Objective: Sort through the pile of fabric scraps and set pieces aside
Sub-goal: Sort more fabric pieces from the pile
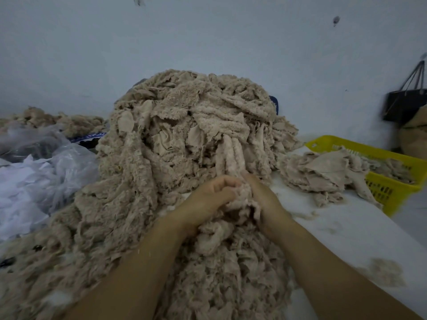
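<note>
Both forearms enter from 6 o'clock and meet at the foot of the pile (184,125). Left hand (208,199) and right hand (263,199) have their fingers curled closed on one fluffy tuft (240,199) between them. Its strips run long toward 12 o'clock into the pile. At 3 o'clock, nearer the right hand, lie set-aside scraps (323,174) against a yellow basket (392,188).

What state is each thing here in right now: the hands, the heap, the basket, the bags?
Left hand: closed on a clump of scraps.
Right hand: closed on the same clump.
Big pile: heaped high, tangled.
Yellow basket: partly filled, scraps draped over its rim.
Plastic bag: crumpled.
Black bag: hanging on the wall.
</note>
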The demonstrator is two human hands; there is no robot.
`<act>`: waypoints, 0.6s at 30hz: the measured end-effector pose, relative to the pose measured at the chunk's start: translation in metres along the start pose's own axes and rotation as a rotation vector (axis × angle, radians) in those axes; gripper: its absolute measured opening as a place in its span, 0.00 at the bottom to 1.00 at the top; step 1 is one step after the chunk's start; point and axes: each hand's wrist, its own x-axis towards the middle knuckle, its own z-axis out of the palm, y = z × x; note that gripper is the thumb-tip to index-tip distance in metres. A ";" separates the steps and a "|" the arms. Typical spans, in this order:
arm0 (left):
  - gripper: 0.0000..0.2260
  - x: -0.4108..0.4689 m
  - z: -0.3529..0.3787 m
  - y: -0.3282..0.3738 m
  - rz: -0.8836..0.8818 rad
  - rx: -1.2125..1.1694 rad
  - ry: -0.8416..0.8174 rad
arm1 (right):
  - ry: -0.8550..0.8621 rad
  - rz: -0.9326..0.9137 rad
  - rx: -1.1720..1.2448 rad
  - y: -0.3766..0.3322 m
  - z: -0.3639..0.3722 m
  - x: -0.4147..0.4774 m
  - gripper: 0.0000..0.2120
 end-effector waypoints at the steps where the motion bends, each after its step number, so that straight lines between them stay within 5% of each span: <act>1: 0.09 -0.001 0.000 0.000 -0.018 0.005 -0.033 | -0.031 0.000 0.058 0.000 -0.001 0.000 0.19; 3: 0.08 -0.002 -0.003 0.002 -0.051 0.022 -0.023 | -0.013 -0.067 0.022 0.000 -0.002 0.000 0.16; 7: 0.13 0.001 -0.003 0.000 -0.109 0.015 0.181 | 0.043 -0.324 -0.428 0.000 0.002 -0.006 0.22; 11: 0.16 0.004 -0.007 -0.005 -0.095 -0.062 0.278 | -0.148 -0.586 -0.678 -0.002 0.016 -0.020 0.18; 15: 0.10 0.007 -0.012 -0.001 -0.199 -0.380 0.284 | -0.326 -0.646 -0.867 0.003 0.027 -0.025 0.18; 18: 0.16 0.007 -0.018 0.000 -0.294 -0.675 0.240 | -0.356 -0.660 -0.938 0.003 0.028 -0.025 0.20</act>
